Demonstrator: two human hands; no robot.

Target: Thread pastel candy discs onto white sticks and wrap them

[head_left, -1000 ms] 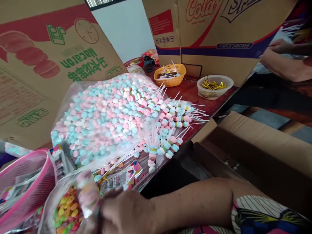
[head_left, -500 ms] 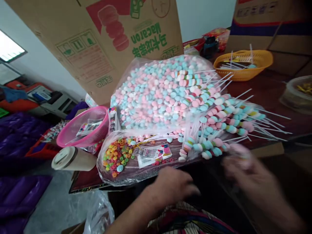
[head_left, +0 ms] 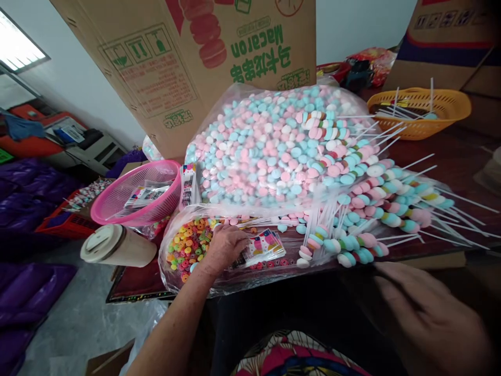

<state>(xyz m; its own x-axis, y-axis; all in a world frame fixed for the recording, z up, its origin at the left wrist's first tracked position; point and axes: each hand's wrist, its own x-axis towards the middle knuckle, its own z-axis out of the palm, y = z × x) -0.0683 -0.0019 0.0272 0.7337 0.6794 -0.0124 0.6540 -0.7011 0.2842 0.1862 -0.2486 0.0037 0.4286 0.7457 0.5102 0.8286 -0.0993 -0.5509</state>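
My left hand [head_left: 227, 246] reaches down over the clear plastic sheet, between a pile of colourful cereal rings [head_left: 188, 241] and printed plastic sleeves [head_left: 268, 245]. Its fingers are bent and closed near gold twist ties, and what they pinch is hidden. My right hand [head_left: 434, 313] is low at the right, below the table edge, smeared by motion. Its fingers are partly hidden. Close above it lie skewers of marshmallows and rings [head_left: 362, 248]. Behind them is a large clear bag of pink, blue and white marshmallows [head_left: 250, 151], with more skewers [head_left: 391, 193] along its right side.
A pink basket [head_left: 97, 209] holding sleeves and a lidded cup [head_left: 117, 250] stand at the left. At the right back is a yellow basket [head_left: 450, 112] with sticks. A big cardboard box [head_left: 156, 68] rises behind the marshmallows.
My left hand has moved left and up, from the table edge to the sleeves and rings. My right hand has dropped lower right; the pink thing seen at it before no longer shows. The view has shifted.
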